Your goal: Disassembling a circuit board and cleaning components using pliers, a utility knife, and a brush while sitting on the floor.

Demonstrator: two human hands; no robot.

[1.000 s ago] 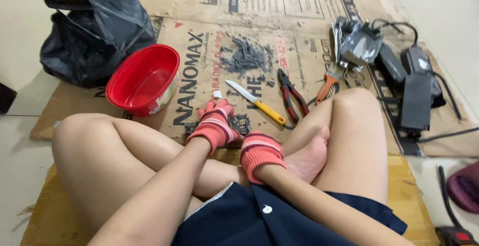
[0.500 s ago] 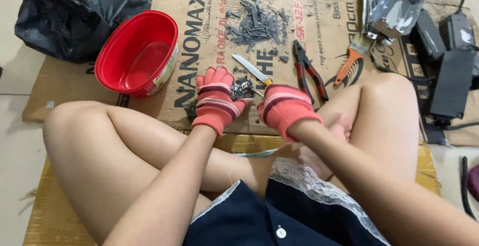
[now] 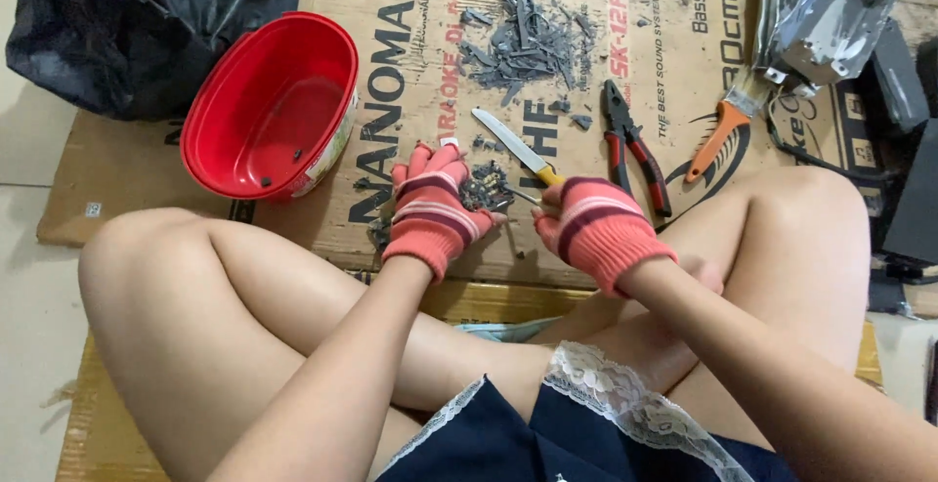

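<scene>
I sit cross-legged on a cardboard sheet (image 3: 674,72), wearing red striped gloves. My left hand (image 3: 430,210) grips a small dark scrap piece (image 3: 486,190) just above the cardboard. My right hand (image 3: 594,230) is curled, its fingertips pinching a thin metal bit on the right side of that piece. A knife (image 3: 508,138) with a yellow handle lies flat just beyond my hands, its handle end partly hidden by my right glove. A pile of grey scraps (image 3: 523,38) lies farther out on the cardboard.
A red plastic bowl (image 3: 269,101) stands to the left, with a black plastic bag (image 3: 137,23) behind it. Red-handled pliers (image 3: 630,145) and an orange-handled brush (image 3: 721,138) lie to the right. A silver metal unit (image 3: 821,13) and black boxes (image 3: 899,82) sit at the far right.
Both hands have moved forward from my lap to over the cardboard. My left hand has picked up the dark scrap piece and my right hand has come to it.
</scene>
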